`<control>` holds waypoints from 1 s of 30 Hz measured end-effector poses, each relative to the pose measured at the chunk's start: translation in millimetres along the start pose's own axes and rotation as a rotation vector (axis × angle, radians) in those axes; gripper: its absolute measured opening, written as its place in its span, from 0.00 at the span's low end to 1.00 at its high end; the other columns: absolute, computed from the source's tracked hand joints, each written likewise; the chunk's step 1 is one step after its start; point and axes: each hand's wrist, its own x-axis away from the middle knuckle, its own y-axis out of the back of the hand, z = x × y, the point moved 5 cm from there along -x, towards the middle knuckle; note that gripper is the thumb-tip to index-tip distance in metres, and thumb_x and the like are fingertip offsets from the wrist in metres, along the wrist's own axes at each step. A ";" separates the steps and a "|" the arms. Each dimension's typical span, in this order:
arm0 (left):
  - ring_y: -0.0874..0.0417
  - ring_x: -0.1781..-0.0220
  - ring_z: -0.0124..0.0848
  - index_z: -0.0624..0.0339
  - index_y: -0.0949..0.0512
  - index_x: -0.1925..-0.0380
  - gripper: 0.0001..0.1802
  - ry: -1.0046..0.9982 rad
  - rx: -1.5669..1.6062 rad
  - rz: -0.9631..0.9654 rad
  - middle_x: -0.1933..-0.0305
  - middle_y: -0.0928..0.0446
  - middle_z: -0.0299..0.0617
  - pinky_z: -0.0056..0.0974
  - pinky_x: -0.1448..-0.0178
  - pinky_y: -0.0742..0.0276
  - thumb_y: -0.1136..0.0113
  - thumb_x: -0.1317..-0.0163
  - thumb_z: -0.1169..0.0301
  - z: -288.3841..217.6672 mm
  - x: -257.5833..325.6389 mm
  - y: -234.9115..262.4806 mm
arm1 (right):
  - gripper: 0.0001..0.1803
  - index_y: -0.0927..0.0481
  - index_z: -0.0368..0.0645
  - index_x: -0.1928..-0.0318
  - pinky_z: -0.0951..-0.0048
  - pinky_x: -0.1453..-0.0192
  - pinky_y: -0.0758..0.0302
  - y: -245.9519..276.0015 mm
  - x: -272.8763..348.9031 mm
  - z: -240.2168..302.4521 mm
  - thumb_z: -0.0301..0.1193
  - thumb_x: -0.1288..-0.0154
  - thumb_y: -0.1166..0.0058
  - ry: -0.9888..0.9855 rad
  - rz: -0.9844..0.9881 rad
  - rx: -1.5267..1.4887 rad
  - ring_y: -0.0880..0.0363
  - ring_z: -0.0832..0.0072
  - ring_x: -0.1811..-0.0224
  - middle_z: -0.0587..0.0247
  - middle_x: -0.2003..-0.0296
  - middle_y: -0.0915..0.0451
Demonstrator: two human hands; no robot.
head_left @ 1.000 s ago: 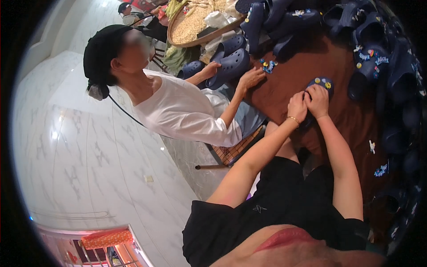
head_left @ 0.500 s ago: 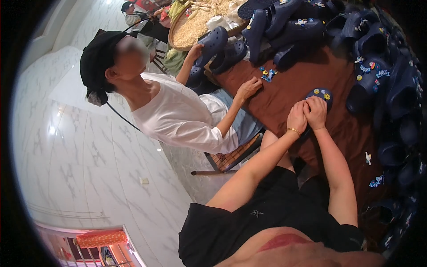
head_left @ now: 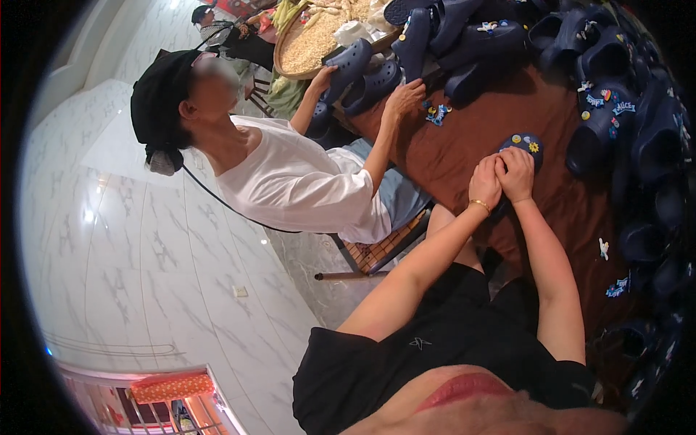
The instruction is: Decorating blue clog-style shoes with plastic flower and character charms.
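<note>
**Left hand (head_left: pixel 484 181) and right hand (head_left: pixel 517 174) meet on a smooth navy clog (head_left: pixel 522 139)**

The hands lie side by side, touching, their fingers bent over the clog's upper; the fingertips are hidden, so whether they pinch anything I cannot tell. A thin gold-coloured bracelet (head_left: pixel 479 206) circles the left wrist. The clog sits just in front of the person, over the near part of a brown cloth (head_left: pixel 565 210), its rounded toe pointing away. On that toe stand small glossy charms, among them a yellow flower (head_left: pixel 534 147) (petals and all).

The cloth is soft and faintly rumpled. A cluster of blue and yellow charms (head_left: pixel 438 114) lies farther off to the left; a blue, jagged-edged charm (head_left: pixel 617 288) lies near, on the right. More clogs, matte and rounded, heap up along the far and right sides (head_left: pixel 482 54).

To the left, a co-worker (head_left: pixel 297 177) in a loose white top holds a clog with a perforated upper (head_left: pixel 349 69). Beyond, a round, shallow basket (head_left: pixel 296 73) carries grainy, pale yellow kernels (head_left: pixel 310 51).
</note>
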 end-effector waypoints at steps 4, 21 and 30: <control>0.29 0.52 0.46 0.56 0.31 0.55 0.15 -0.019 -0.007 -0.021 0.53 0.29 0.45 0.45 0.50 0.32 0.60 0.39 0.64 0.9 0.9 1.5 | 0.04 0.27 0.45 0.74 0.67 0.56 0.35 0.8 0.0 2.0 0.31 0.51 0.49 0.011 -0.016 -0.010 0.28 0.67 0.64 0.65 0.71 0.27; 0.29 0.51 0.46 0.56 0.31 0.55 0.15 0.018 0.007 0.007 0.53 0.29 0.46 0.44 0.50 0.32 0.58 0.40 0.65 1.4 0.2 -0.6 | 0.04 0.26 0.45 0.73 0.65 0.55 0.35 -4.4 3.3 -4.0 0.30 0.52 0.49 -0.009 0.002 0.006 0.28 0.65 0.63 0.64 0.70 0.26; 0.29 0.51 0.46 0.58 0.32 0.56 0.15 0.019 0.000 0.010 0.53 0.29 0.47 0.44 0.49 0.32 0.59 0.39 0.65 -2.4 1.6 -0.7 | 0.04 0.26 0.45 0.73 0.65 0.55 0.35 -4.5 5.1 -6.2 0.30 0.52 0.49 -0.011 -0.005 0.017 0.28 0.65 0.62 0.63 0.70 0.26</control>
